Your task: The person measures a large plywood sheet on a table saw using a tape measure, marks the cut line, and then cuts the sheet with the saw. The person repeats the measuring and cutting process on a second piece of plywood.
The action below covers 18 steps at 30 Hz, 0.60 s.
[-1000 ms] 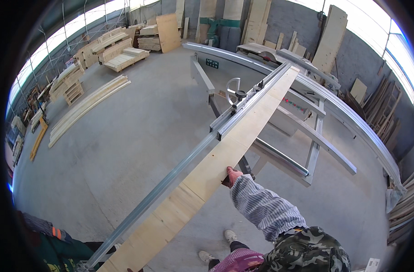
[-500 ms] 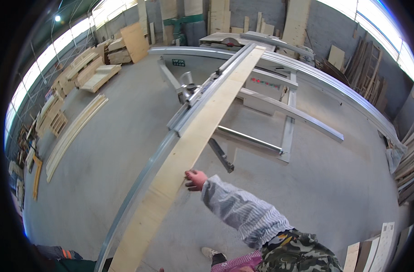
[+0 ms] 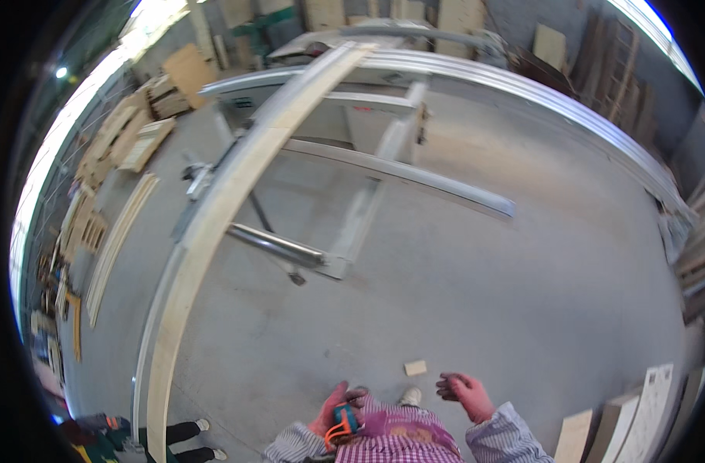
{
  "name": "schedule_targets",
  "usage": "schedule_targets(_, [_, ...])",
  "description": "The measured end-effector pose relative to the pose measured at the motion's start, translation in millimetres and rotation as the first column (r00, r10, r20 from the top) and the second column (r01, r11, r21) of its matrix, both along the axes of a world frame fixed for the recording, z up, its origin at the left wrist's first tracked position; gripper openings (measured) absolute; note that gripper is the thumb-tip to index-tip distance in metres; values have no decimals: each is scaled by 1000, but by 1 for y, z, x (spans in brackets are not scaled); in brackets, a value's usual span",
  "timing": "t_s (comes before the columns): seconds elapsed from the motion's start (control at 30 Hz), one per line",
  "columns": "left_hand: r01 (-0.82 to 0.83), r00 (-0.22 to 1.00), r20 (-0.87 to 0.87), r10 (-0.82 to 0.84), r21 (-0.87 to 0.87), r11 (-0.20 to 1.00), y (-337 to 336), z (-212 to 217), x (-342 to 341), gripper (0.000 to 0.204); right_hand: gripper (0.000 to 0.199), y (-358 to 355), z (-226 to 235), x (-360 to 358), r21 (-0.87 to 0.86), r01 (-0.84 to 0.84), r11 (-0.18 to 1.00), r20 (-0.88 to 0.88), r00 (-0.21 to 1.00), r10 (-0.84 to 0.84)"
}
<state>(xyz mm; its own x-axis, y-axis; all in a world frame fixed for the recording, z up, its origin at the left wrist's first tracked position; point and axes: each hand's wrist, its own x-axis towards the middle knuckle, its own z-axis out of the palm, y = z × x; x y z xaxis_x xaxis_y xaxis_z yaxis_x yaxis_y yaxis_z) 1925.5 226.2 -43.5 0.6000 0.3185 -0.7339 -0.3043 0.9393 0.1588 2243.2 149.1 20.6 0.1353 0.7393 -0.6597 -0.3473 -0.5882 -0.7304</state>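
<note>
Tool (image 3: 343, 423), orange and teal, sits clamped in the left hand (image 3: 331, 414), held close against the body at the lower edge of view; its exact kind cannot be told. Right hand (image 3: 467, 393) hangs just to the right of it, apart from the left, fingers loosely curled and holding nothing. Small wood block (image 3: 415, 368) lies on the concrete floor (image 3: 484, 293) just ahead, between the hands; a long plank (image 3: 206, 231) on a metal rail (image 3: 148, 339) runs well ahead and to the left.
</note>
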Motion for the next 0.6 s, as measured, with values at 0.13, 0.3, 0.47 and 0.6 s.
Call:
schedule_targets(0.13, [443,890,-127,-438,468,764,24,55,130,44,42,-18,11,93,103,194,976,31,980,-198])
schedule_targets(0.3, [647,480,-272,-834,752,127,85,85,278,32,41,61,42,213,201,250,947,77,960,-269])
schedule_targets(0.47, [638,525,-239,-817,746,192,184,99,416,38,40,169,69,358,274,233,933,218,930,-296])
schedule_targets(0.6, [440,778,30,-628,688,577,249,114,481,32,39,221,65,468,192,304,933,275,896,-348])
